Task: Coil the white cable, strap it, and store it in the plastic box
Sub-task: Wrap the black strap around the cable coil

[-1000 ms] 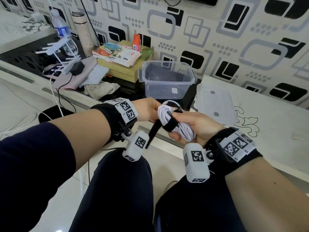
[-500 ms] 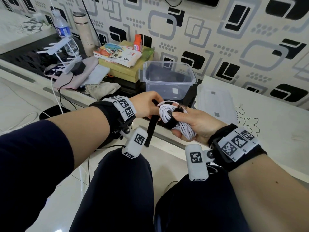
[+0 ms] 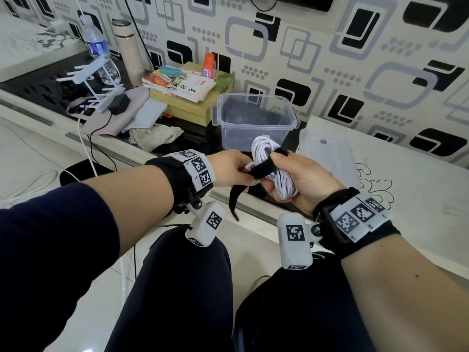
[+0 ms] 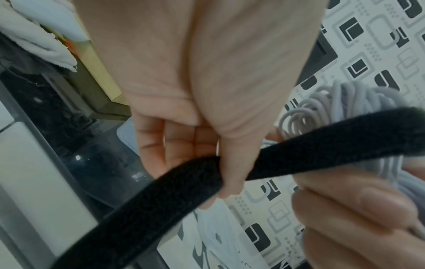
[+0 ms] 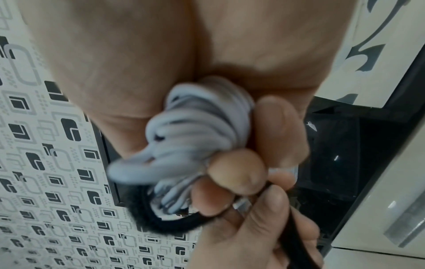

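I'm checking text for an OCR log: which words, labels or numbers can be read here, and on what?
"R1", "R2": tiny print, apparently, beneath the square code markers on the right wrist band.
Booklet: large Chinese characters, upside down from the head view; not readable.
Water bottle: blue label, too blurred.
Orange bottle: barcode label, digits too small.
Left wrist band: small print unreadable.
Both wrist views: no text.

place: probably a home | cues: patterned wallpaper (image 3: 330,47); books (image 3: 177,83); flask (image 3: 127,50); tiled floor (image 3: 38,153)
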